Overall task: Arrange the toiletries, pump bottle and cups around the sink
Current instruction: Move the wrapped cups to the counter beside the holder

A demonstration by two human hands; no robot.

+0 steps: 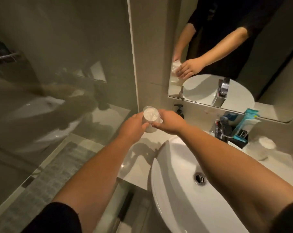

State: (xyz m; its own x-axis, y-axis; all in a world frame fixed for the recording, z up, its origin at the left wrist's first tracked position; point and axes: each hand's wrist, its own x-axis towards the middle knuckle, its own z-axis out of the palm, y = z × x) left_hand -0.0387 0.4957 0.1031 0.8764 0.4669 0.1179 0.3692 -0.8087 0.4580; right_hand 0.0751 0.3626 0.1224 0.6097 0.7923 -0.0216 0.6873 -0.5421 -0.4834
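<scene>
A clear glass cup [150, 115] with a white paper cover on its mouth is held above the counter, left of the white sink [177, 174]. My left hand [133, 126] grips its left side and my right hand [169, 122] grips its right side. Behind my right hand stands a black pump bottle [179, 109], partly hidden. A second covered cup [265, 147] stands on the counter to the right of the sink. A black holder [239, 140] with packaged toiletries [246, 121] sits at the back right.
The mirror [243, 47] above the counter reflects my arms, the sink and the chrome tap. A glass shower partition [58, 81] rises at the left, its edge close to the cup. The pale counter [134, 158] ends at a front edge left of the sink.
</scene>
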